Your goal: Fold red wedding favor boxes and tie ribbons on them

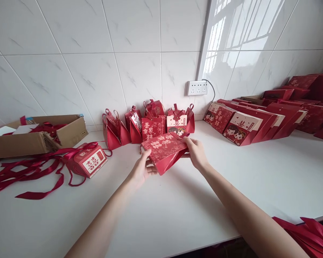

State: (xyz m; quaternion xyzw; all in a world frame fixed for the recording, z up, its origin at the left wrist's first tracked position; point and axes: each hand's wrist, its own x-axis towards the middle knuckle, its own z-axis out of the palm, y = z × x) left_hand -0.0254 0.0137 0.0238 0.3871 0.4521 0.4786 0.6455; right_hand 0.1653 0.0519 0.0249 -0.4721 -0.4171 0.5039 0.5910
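A red paper gift box printed with pale Chinese characters is held tilted above the white tabletop. My left hand grips its lower left corner, thumb on the printed face and fingers underneath. On the other side, my right hand pinches the box's upper right end near the top edge. One side of the box gapes, showing a plain red folded panel. Just behind it stand several finished-looking red gift boxes with ribbon loops, close to the wall.
At left lie a cardboard carton of ribbon, loose red ribbons and a small red box with a cord. Rows of folded red boxes line the right side. A power strip hangs on the tiled wall. More ribbon lies bottom right.
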